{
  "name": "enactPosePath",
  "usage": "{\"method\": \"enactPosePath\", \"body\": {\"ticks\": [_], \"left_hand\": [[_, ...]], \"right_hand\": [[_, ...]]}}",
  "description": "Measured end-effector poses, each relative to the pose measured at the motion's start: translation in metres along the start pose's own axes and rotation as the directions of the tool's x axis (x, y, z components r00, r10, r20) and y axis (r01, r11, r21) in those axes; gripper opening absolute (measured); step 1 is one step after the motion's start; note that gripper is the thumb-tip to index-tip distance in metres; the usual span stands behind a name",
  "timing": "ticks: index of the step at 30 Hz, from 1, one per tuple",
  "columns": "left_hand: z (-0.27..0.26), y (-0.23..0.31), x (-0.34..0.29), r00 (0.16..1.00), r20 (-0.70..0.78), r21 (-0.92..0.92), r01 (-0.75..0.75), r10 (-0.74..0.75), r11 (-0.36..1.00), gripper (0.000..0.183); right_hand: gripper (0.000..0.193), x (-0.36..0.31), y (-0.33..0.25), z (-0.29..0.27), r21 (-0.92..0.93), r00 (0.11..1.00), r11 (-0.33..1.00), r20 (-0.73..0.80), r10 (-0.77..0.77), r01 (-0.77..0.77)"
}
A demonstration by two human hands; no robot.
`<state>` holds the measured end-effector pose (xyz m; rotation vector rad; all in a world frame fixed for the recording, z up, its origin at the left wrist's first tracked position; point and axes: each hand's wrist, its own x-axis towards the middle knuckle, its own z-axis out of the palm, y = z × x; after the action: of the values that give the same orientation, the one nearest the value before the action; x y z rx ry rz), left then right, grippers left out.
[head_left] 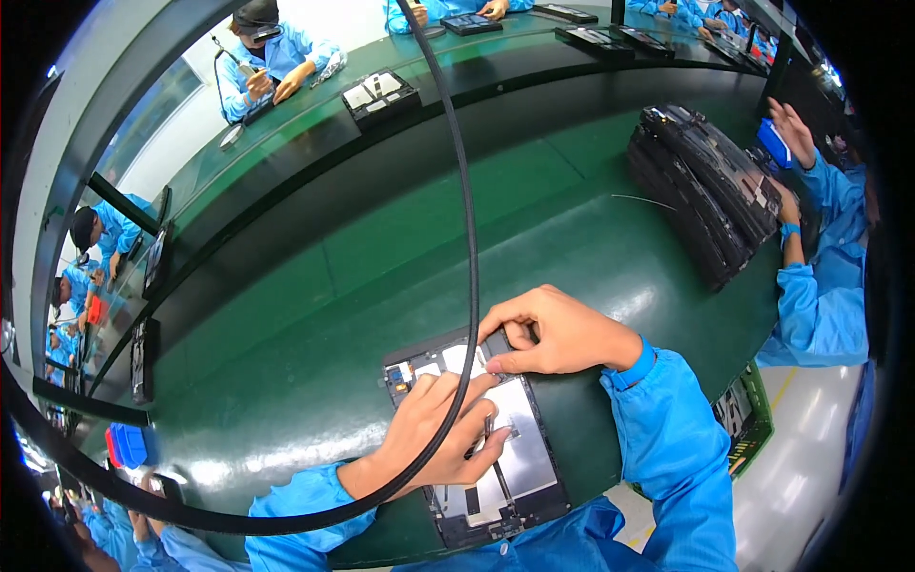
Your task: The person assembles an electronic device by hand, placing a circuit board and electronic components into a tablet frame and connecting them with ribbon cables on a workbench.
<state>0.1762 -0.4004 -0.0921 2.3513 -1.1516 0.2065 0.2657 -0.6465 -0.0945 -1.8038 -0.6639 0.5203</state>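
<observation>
An opened tablet (529, 448) with silver plates inside a black frame lies on the green table in front of me. My left hand (429, 429) rests over its left half, fingers curled and thumb toward the middle. A narrow, shiny metal piece (489, 429) shows by those fingers; whether it is a tool or part of the tablet I cannot tell. At the tablet's far right edge, my right hand (562, 334) bends down with thumb and index finger closed near the frame. What lies between those fingertips is too small to make out.
A black cable (465, 191) loops across the view, over my left hand. Dark tablets stand in a stack (705, 191) at the right, beside a co-worker's hand (793, 132). A green crate (753, 419) is below the table edge. Blue bin (129, 445) at left.
</observation>
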Motion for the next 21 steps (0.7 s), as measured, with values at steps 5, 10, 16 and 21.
{"method": "enactPosePath", "body": {"ticks": [5, 10, 16, 21], "left_hand": [[0.007, -0.007, -0.004, 0.997, -0.071, -0.068, -0.021, 0.016, 0.997, 0.025], [0.006, -0.006, -0.005, 0.997, -0.080, -0.067, -0.014, 0.008, 0.998, 0.025], [0.008, -0.006, -0.007, 0.995, -0.101, -0.085, -0.019, 0.011, 0.996, 0.024], [0.006, -0.004, -0.006, 0.995, -0.093, -0.054, -0.025, 0.020, 0.998, 0.022]], "right_hand": [[0.059, -0.006, -0.005, -0.005, -0.005, 0.992, 0.998, 0.106, 0.062, -0.062], [0.072, -0.004, -0.020, -0.005, 0.163, 0.916, 0.911, 0.211, 0.342, -0.378], [0.070, -0.001, -0.020, -0.001, 0.099, 0.923, 0.931, 0.201, 0.327, -0.352], [0.070, 0.001, -0.016, -0.003, 0.217, 0.910, 0.896, 0.251, 0.331, -0.386]]}}
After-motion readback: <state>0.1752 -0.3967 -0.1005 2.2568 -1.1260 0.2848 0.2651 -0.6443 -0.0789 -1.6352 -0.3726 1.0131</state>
